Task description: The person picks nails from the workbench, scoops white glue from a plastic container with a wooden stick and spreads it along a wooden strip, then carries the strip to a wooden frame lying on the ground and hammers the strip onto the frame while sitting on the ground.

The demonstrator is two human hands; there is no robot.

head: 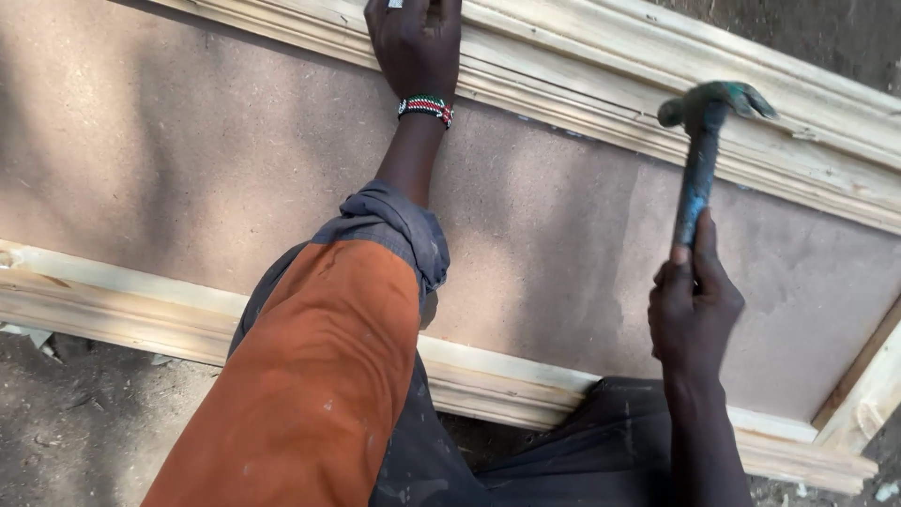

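Two hands at work | left hand (415, 42) pressed flat on the far wooden moulding (601, 89), fingers partly cut off by the picture's edge | right hand (693, 314) closed round a claw hammer (699, 160), head raised just above that moulding | brown hardboard panel (188, 160) lies between the mouldings on the ground

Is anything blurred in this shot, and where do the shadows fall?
Head view: the hammer head looks slightly motion-blurred; dappled shade mottles the board; the left hand and right hand are dark but sharp.
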